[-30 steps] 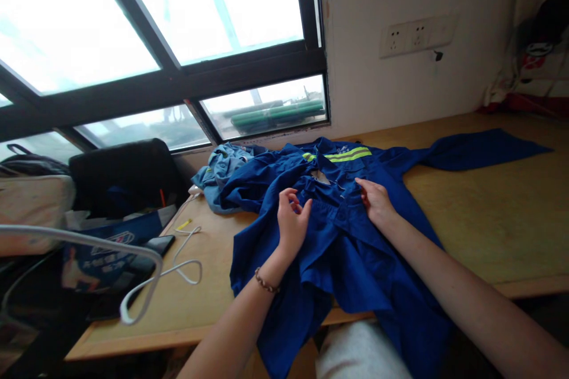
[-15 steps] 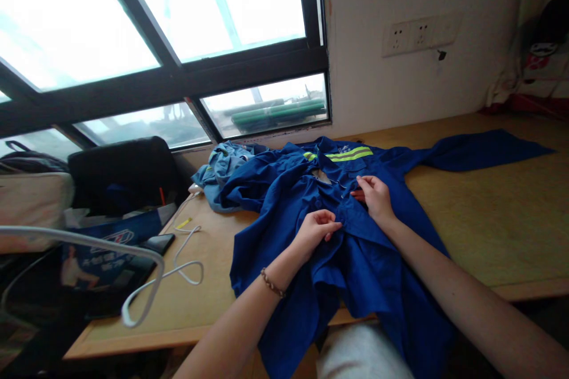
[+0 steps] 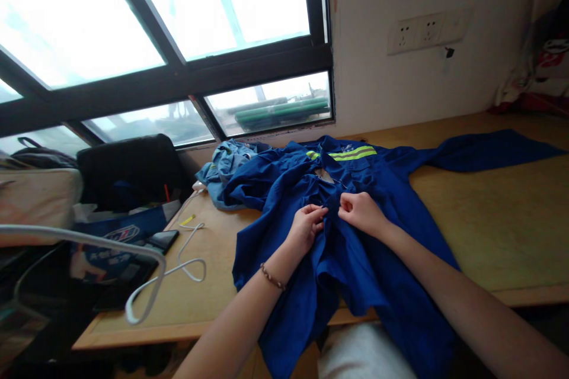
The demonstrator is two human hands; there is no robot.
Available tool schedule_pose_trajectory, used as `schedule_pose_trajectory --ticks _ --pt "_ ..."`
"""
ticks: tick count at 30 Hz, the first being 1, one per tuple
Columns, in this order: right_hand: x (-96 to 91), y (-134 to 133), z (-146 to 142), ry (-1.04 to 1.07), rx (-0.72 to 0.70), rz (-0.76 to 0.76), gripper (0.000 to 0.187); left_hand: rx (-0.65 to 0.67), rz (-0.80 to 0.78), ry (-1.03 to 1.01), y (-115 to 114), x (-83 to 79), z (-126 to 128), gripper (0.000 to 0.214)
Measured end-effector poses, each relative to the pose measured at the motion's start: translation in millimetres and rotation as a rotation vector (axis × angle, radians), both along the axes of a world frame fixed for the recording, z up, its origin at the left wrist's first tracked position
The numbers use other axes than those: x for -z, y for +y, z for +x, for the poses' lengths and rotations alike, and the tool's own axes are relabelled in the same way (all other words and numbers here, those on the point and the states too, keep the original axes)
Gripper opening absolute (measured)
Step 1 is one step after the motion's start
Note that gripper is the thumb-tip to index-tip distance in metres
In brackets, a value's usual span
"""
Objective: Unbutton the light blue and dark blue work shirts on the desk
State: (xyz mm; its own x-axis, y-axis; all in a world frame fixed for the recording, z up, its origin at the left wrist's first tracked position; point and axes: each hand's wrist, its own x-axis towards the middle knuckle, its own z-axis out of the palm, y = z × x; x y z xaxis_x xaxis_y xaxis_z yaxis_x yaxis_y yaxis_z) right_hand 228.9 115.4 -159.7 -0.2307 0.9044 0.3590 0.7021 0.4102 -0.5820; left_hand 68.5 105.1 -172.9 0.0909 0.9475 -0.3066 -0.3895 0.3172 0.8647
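A blue work jacket (image 3: pixel 284 231) with a yellow-and-grey reflective stripe lies spread on the wooden table (image 3: pixel 489 219), its lower part hanging over the front edge. Its front opening runs down the middle. My left hand (image 3: pixel 306 225), with a beaded bracelet at the wrist, pinches the cloth at the front edge. Close by on the right, my right hand (image 3: pixel 361 212) is closed with curled fingers on the other front edge. The cloth between the two hands is bunched, and small fasteners there are too small to make out.
A light-blue crumpled garment (image 3: pixel 224 166) lies behind the jacket's left sleeve. A white cable (image 3: pixel 191 275) loops across the table's left side. Left of the table are a black chair back (image 3: pixel 128 172) and a blue printed bag (image 3: pixel 115 243). Wall sockets (image 3: pixel 418 34) sit behind.
My right hand has moved down and left, closer to my left hand, and its fingers have curled in. My left hand has shifted slightly up and left, still pinching the cloth.
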Motion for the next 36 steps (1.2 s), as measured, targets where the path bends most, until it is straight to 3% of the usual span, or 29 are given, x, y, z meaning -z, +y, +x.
schedule_pose_trajectory --ticks 3,7,11,19,28,31,36 --pt "-6.5 -4.7 -0.3 0.097 0.055 0.086 0.013 -0.007 0.025 0.029 0.3 0.9 0.2 0.028" --pt "-14.1 -12.5 -3.6 0.342 -0.230 -0.023 0.010 -0.055 0.182 0.206 -0.8 1.7 -0.3 0.029" --pt "-5.3 -8.0 -4.4 0.346 -0.227 -0.108 0.015 0.001 0.341 0.344 -2.9 0.9 -1.5 0.027" --pt "8.8 3.6 -5.2 0.511 -0.214 -0.449 0.017 0.095 0.326 0.388 2.6 2.8 -4.6 0.030" --pt "6.0 8.1 -1.5 0.745 -0.240 -0.591 0.018 0.115 0.172 0.122 -0.4 -2.6 -0.5 0.035" --pt "8.8 6.8 -3.7 0.695 -0.181 -0.533 0.016 0.141 0.175 0.124 -0.4 -0.2 -0.7 0.036" --pt "15.3 -0.7 -11.4 0.578 -0.059 -0.230 0.011 0.079 0.271 0.278 -3.8 7.3 1.7 0.033"
